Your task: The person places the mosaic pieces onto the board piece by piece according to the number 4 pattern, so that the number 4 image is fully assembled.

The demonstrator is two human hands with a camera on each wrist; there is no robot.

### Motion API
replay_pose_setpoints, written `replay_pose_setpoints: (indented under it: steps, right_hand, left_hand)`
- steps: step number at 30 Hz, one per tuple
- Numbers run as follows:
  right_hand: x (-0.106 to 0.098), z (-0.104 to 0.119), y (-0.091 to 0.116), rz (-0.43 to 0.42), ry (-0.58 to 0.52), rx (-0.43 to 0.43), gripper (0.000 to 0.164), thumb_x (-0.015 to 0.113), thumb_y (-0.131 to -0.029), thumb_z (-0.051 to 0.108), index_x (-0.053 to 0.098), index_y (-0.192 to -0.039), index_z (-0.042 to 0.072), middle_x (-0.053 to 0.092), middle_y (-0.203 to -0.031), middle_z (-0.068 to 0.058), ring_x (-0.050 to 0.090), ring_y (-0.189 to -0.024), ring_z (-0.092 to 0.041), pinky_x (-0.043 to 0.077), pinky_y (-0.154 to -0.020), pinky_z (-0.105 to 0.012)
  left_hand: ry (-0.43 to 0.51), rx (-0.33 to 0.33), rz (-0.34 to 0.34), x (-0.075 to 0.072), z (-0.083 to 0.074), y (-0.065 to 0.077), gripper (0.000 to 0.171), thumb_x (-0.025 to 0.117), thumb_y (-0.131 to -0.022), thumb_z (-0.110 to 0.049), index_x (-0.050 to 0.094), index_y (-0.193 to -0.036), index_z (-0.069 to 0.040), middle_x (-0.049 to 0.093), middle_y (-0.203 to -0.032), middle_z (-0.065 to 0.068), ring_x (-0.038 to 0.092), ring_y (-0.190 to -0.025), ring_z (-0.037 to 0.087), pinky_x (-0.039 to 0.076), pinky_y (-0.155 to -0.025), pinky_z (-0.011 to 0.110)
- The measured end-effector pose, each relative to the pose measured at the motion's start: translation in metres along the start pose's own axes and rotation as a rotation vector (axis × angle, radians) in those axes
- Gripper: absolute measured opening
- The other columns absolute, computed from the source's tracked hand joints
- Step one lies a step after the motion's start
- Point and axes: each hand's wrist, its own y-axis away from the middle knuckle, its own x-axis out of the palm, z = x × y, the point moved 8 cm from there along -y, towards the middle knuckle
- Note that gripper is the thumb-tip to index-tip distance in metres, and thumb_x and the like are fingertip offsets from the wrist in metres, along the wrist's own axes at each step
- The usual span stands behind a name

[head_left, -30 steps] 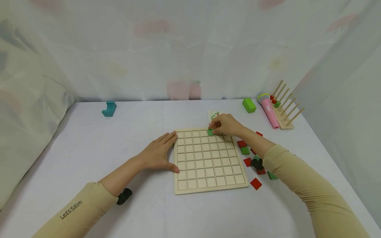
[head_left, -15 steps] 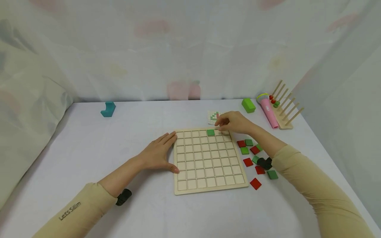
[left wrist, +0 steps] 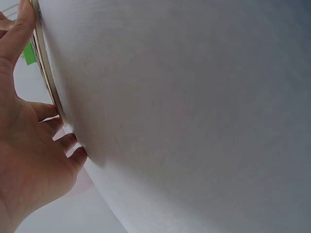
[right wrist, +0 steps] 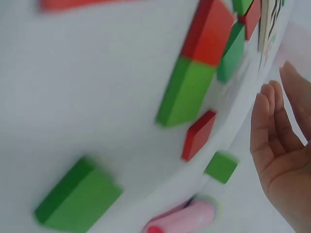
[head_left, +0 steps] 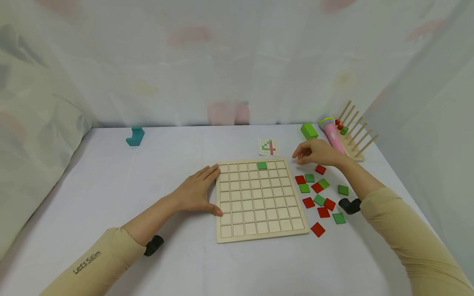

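A square wooden grid board (head_left: 262,237) lies on the white table, one green tile (head_left: 262,165) set in a cell of its far row. My left hand (head_left: 196,190) rests spread against the board's left edge, thumb and fingers touching the rim; the left wrist view shows the hand (left wrist: 36,145) along that edge. To the right of the board's far corner, my right hand (head_left: 316,151) hovers with loosely bent fingers and holds nothing. Red tiles (head_left: 318,229) and green tiles (head_left: 338,218) lie scattered right of the board. Behind the board sits a small pattern card (head_left: 269,146) with green and red squares.
At the back right are a green block (head_left: 309,131), a pink toy microphone (head_left: 333,135) and a wooden peg stand (head_left: 355,139) with small red and green pieces. A teal curved block (head_left: 135,136) stands at the back left. A pale curtain hangs behind the table.
My right hand has let go of the green tile, left in the far row, and moved right off the board. The pattern card is now uncovered. My left hand has stayed put.
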Motion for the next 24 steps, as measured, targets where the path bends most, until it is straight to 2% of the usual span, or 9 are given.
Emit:
replay_pose_setpoints:
  steps: [11, 17, 24]
  right_hand:
    - [0.007, -0.023, 0.021, 0.183, -0.053, 0.062, 0.019, 0.073, -0.087, 0.013, 0.071, -0.104, 0.006, 0.065, -0.092, -0.009, 0.058, -0.078, -0.015, 0.053, -0.067, -0.026]
    - [0.009, -0.027, 0.025, 0.217, -0.078, 0.08, 0.02, 0.075, -0.083, 0.01, 0.071, -0.103, 0.008, 0.061, -0.09, -0.008, 0.055, -0.08, -0.017, 0.051, -0.068, -0.025]
    - [0.013, -0.028, 0.025, 0.242, -0.118, 0.057, 0.023, 0.079, -0.079, 0.008, 0.071, -0.1, 0.007, 0.058, -0.087, -0.009, 0.051, -0.079, -0.016, 0.045, -0.067, -0.023]
  left_hand:
    - [0.002, -0.001, 0.005, 0.001, 0.0, 0.0, 0.132, 0.076, -0.062, -0.076, 0.017, -0.159, -0.009, 0.012, -0.169, 0.007, 0.015, -0.155, 0.038, 0.029, -0.116, 0.064]
    - [0.007, -0.004, 0.008, 0.0, 0.0, 0.0, 0.132, 0.076, -0.062, -0.076, 0.017, -0.159, -0.009, 0.011, -0.169, 0.007, 0.014, -0.155, 0.038, 0.029, -0.116, 0.065]
    - [0.006, -0.001, 0.006, 0.001, 0.001, -0.001, 0.132, 0.076, -0.062, -0.076, 0.017, -0.159, -0.009, 0.011, -0.169, 0.007, 0.014, -0.155, 0.038, 0.029, -0.116, 0.064]
